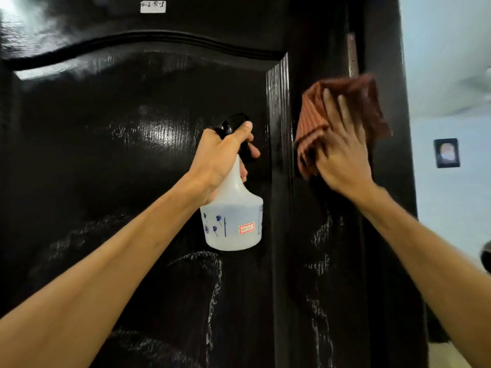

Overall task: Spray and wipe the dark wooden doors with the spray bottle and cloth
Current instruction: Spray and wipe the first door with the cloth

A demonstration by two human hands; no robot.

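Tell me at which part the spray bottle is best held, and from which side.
Grip the spray bottle at its narrow neck, just under the black trigger head, coming from the back, the side away from the door. The body below flares too wide to clasp, and this way a finger reaches the trigger, as the left hand shows.

spray bottle (233, 224): translucent white, black trigger head, blue flower print, small red-edged label; upright, neck held by left hand (220, 160).
cloth (313, 115): reddish-brown, striped, bunched; pressed to the door's right edge under right hand (342, 158).
door (106, 155): dark, glossy, arched panel; whitish streaks low down.
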